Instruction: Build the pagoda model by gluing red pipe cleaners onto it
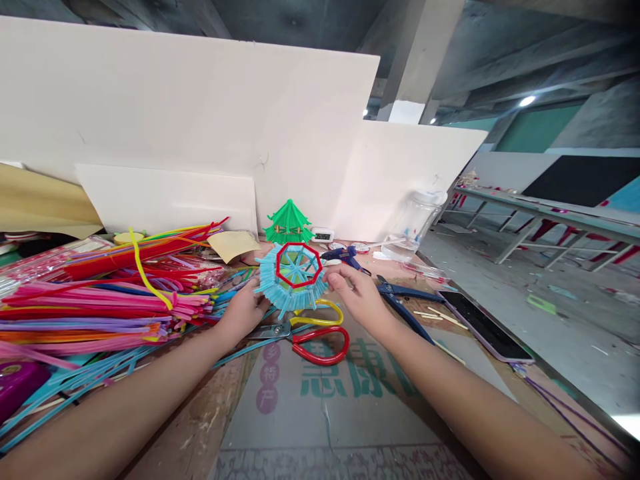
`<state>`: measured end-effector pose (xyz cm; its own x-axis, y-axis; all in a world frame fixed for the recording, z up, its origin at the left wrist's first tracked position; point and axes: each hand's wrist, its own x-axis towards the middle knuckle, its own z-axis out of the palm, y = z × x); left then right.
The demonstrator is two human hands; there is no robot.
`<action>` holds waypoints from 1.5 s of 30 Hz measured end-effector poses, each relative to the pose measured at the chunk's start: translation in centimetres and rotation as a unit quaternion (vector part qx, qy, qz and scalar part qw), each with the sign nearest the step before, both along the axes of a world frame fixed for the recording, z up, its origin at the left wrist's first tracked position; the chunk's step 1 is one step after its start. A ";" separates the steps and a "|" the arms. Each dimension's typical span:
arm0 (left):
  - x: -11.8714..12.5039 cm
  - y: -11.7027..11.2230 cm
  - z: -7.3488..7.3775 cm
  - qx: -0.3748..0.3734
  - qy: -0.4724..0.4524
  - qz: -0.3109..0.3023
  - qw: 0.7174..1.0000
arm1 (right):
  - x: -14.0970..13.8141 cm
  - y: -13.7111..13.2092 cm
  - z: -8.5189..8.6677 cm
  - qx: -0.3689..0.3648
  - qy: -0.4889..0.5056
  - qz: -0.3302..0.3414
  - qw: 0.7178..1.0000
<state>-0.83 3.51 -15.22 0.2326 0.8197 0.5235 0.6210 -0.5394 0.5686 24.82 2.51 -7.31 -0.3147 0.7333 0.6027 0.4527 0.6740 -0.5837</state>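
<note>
The blue fringed piece is held up over the bench, its face toward the viewer. The left hand is closed on its left edge, fingers partly hidden; the right hand pinches its right edge. Judged light, soft in the fringe, stiffer at the red ring — best gripped gently there. Forearms converge from both near corners. Nearer lie scissors; farther, a green roof-shaped piece; left, pipe-cleaner bundles; right, pliers.
</note>
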 end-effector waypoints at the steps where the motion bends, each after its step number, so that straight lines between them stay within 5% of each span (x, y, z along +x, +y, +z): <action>1: 0.0 0.0 0.0 0.002 0.000 0.000 1.000 | 0.0 -0.1 0.1 -0.015 0.005 0.006 1.000; 12: 0.0 -0.1 -0.2 0.004 -0.004 -0.004 1.000 | -0.8 -0.2 0.9 -0.213 0.104 0.068 0.969; 22: 0.2 -0.3 0.1 -0.015 -0.031 -0.012 0.999 | 0.0 0.3 1.8 -0.177 0.159 0.076 0.968; 34: 0.1 -0.2 0.2 -0.022 -0.018 0.004 1.000 | 2.6 0.8 4.0 -0.078 0.157 0.010 0.984; 40: 0.1 -0.3 0.2 -0.019 -0.012 0.010 1.000 | 2.6 0.7 4.3 -0.081 0.236 0.040 0.968; 45: -0.1 -0.3 0.1 0.008 0.019 0.007 1.000 | 2.0 0.2 4.2 -0.120 0.203 0.065 0.970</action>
